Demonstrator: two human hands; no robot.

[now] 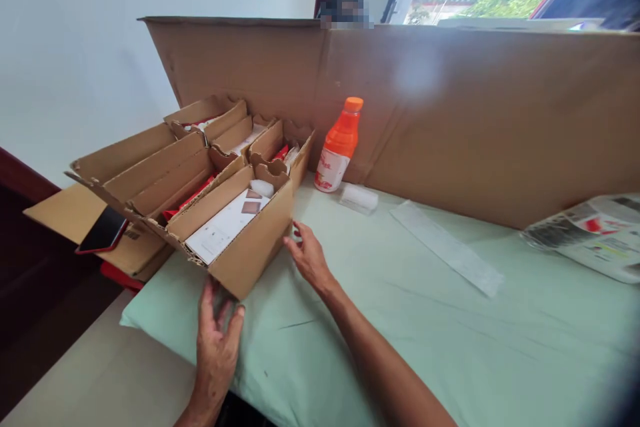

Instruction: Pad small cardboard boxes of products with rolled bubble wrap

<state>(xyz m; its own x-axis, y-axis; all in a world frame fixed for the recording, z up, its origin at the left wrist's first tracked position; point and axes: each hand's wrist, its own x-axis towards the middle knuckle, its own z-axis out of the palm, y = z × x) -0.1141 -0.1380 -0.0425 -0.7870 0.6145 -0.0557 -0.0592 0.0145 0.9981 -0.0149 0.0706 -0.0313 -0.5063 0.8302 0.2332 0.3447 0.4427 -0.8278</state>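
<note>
A cardboard box divided into compartments (257, 243) sits at the left end of the table, its near corner toward me. In its nearest compartment lie a white printed box (223, 227) and a small white roll (262, 188). My left hand (217, 337) is at the box's near lower corner, thumb and fingers apart, some fingertips hidden at its bottom edge. Beside the right wall is my right hand (309, 255), fingers loosely bent and apart, at or just touching the cardboard. Neither hand is closed around anything.
An orange bottle (337, 147) stands behind the box, with a clear plastic roll (359, 199) by it. A translucent strip (447, 247) and a plastic package (595, 237) lie on the green cloth (400, 320). A tall cardboard panel (475, 113) borders the back. A dark phone-like device (103, 230) lies left.
</note>
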